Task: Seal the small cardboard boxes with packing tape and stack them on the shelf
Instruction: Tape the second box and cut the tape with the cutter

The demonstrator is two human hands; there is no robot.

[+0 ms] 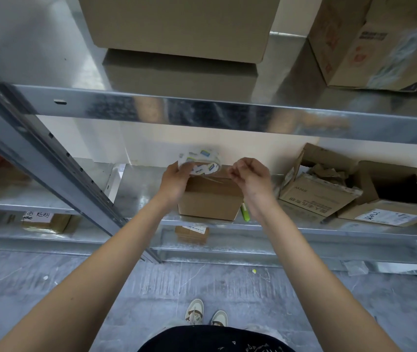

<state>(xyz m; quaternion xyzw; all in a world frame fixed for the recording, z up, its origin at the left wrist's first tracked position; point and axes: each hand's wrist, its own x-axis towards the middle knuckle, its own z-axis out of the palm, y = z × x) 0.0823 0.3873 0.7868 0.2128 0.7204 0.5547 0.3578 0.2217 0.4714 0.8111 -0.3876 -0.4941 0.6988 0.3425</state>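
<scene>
Left hand (pixel 177 180) of ours is curled round the tape roll (pixel 199 161), holding it up just above the back edge of the small cardboard box (pixel 208 199). Our right hand (pixel 249 175) has thumb and fingers pinched together on what looks like the loose end of the tape, a thin clear strip running from the roll toward it over the box top; it's hard to make out, honestly. We've got the box sitting on the metal shelf (pixel 139 194), near the front edge, flaps down. Just beside it on the right lies a green marker-like thing (pixel 245 212). Further right on the same shelf are two opened boxes (pixel 329 189), one stuffed with crumpled paper. Up on the shelf above sits a big carton (pixel 179 26).
</scene>
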